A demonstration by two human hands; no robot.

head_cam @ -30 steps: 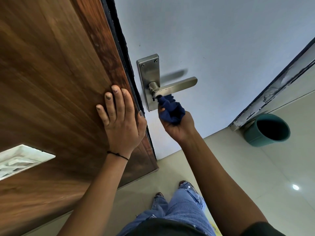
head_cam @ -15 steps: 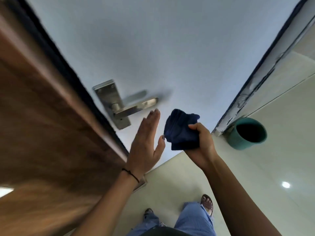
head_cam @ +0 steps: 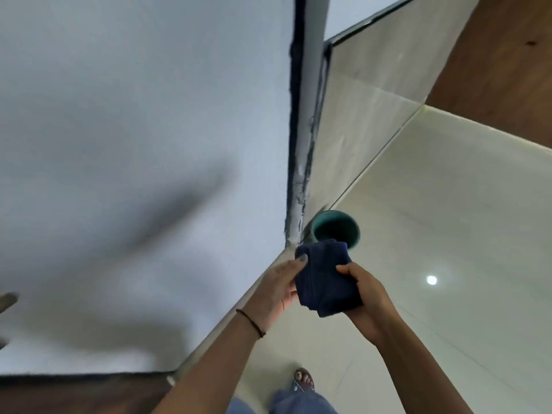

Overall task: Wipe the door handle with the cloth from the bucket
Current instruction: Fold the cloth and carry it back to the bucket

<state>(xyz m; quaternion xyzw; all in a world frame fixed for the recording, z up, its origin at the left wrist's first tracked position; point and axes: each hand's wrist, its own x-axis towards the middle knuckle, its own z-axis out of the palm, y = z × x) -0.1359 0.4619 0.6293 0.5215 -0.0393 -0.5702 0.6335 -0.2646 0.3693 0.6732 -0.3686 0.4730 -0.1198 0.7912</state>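
A dark blue cloth (head_cam: 325, 277) is bunched between both my hands, in front of me and low. My right hand (head_cam: 369, 294) grips its right side with the thumb on top. My left hand (head_cam: 282, 286) holds its left edge, fingers laid against the fabric. Just beyond the cloth stands the teal bucket (head_cam: 336, 227) on the floor, at the foot of the door frame; the cloth hides its near rim. Only the blurred tip of the door handle (head_cam: 7, 300) shows at the far left edge.
The pale door face (head_cam: 134, 130) fills the left half. The dark-edged door frame (head_cam: 301, 144) runs down to the bucket. Glossy cream floor tiles (head_cam: 448, 234) spread to the right. A wooden panel (head_cam: 501, 61) is at top right. My sandalled foot (head_cam: 303, 380) is below.
The view swung right, away from the handle and toward the bucket. My left hand left the door and came onto the cloth, which now sits held by both hands near the bucket.
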